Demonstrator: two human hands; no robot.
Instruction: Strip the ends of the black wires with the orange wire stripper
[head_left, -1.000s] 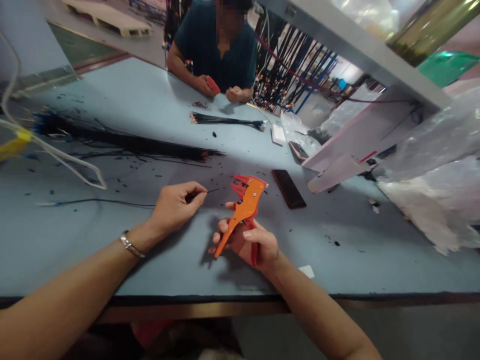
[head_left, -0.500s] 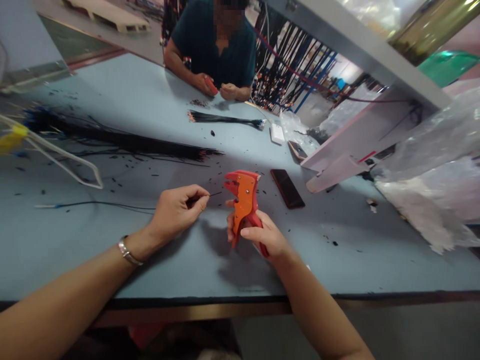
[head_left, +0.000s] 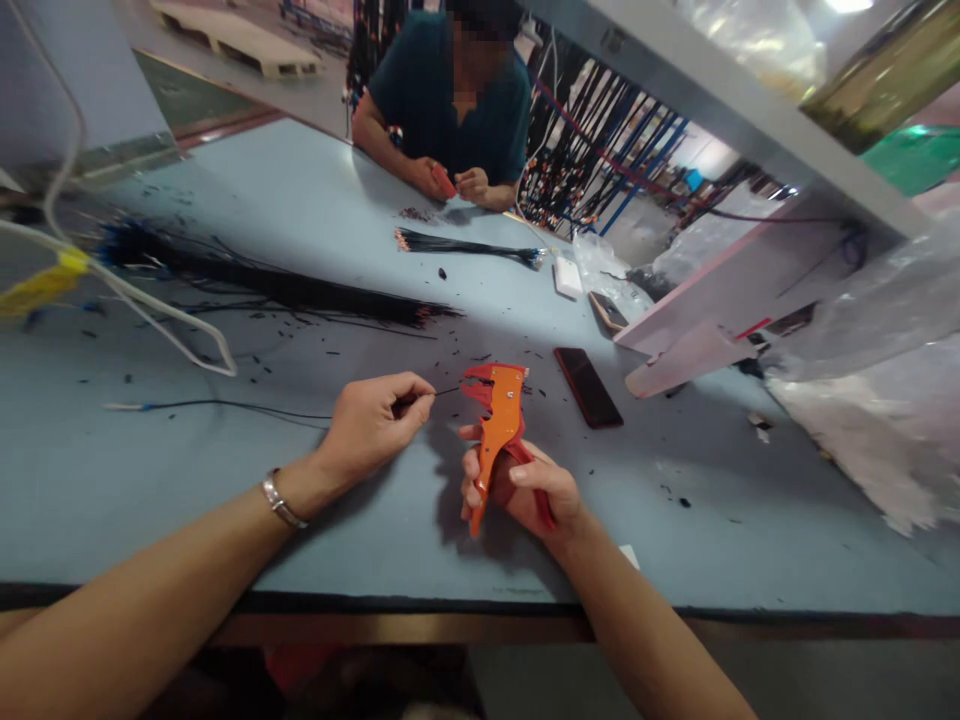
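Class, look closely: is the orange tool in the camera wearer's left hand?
No, the right hand holds the orange tool, while the left hand pinches a thin black wire.

Left grip (head_left: pixel 381 418) pinched, right grip (head_left: pixel 556 492) curled, forearms (head_left: pixel 176 565) angled inward

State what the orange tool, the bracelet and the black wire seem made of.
Orange tool: painted metal or plastic; its smooth, even colour leaves that open. Bracelet: likely polished metal, given its silvery glints. Black wire: probably dull plastic sheathing, judging by its dark, gently curving length.
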